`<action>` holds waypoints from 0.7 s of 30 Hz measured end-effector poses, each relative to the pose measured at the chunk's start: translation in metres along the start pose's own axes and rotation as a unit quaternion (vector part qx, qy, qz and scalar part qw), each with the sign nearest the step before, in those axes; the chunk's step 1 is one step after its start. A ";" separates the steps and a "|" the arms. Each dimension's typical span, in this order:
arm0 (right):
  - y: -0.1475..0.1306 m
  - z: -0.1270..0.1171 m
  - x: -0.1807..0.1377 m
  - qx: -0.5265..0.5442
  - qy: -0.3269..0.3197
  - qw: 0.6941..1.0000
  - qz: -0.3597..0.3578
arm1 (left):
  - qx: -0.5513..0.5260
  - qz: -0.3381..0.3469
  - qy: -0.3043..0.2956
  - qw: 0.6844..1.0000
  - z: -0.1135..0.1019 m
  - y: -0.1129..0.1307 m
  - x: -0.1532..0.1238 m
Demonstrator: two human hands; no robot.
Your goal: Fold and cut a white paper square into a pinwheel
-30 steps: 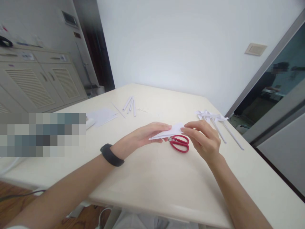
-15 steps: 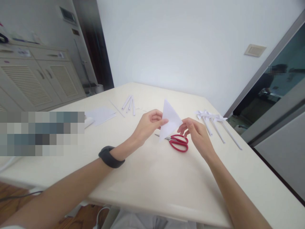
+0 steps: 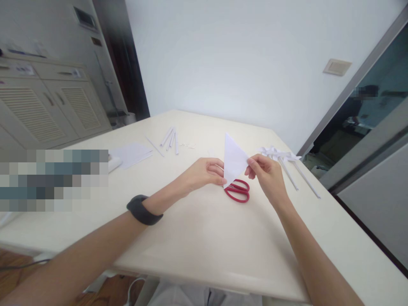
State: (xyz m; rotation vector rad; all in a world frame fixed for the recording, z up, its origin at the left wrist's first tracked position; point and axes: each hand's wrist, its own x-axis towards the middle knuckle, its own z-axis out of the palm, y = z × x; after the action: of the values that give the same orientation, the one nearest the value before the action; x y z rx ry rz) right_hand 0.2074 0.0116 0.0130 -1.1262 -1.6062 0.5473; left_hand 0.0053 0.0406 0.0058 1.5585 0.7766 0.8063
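Observation:
A white paper folded into a triangle (image 3: 233,159) stands upright above the cream table (image 3: 197,229), point upward. My left hand (image 3: 204,172) pinches its lower left corner, and a dark band sits on that wrist. My right hand (image 3: 267,176) pinches the paper's right corner between thumb and fingers. Red-handled scissors (image 3: 237,192) lie on the table directly under the paper, partly hidden by it, and neither hand touches them.
Finished white paper pinwheels on rolled sticks (image 3: 287,163) lie at the right. Several rolled paper sticks (image 3: 170,138) and flat white sheets (image 3: 130,154) lie at the back left. Cabinets (image 3: 47,106) stand beyond the table's left side, a glass door on the right.
The folded paper has gone from lying nearly flat over the scissors to standing upright. Both hands lifted and turned it, and it now sits a little further right.

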 end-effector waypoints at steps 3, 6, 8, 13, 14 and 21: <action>0.000 -0.001 0.000 0.006 0.014 1.000 0.000 | 0.012 -0.007 -0.014 1.000 -0.001 -0.003 0.001; 0.001 -0.001 0.001 0.012 0.010 1.000 0.001 | 0.019 -0.009 -0.023 1.000 -0.001 -0.005 0.001; 0.002 -0.001 0.001 0.010 0.004 1.000 -0.001 | 0.022 -0.009 -0.035 0.999 0.000 -0.004 0.000; -0.001 0.000 0.000 -0.041 -0.036 0.998 -0.033 | -0.009 0.008 -0.039 0.999 0.001 0.001 -0.003; -0.002 0.000 -0.001 -0.058 -0.053 0.996 -0.041 | -0.019 0.014 -0.028 0.999 0.001 0.002 -0.004; -0.008 0.012 -0.006 -0.029 -0.061 0.997 -0.046 | -0.061 0.040 0.054 0.996 0.004 -0.002 -0.004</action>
State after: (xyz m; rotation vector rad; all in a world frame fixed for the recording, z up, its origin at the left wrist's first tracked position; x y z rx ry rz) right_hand 0.1936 0.0045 0.0124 -1.0740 -1.7809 0.5205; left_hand 0.0066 0.0351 0.0035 1.4527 0.7327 0.9858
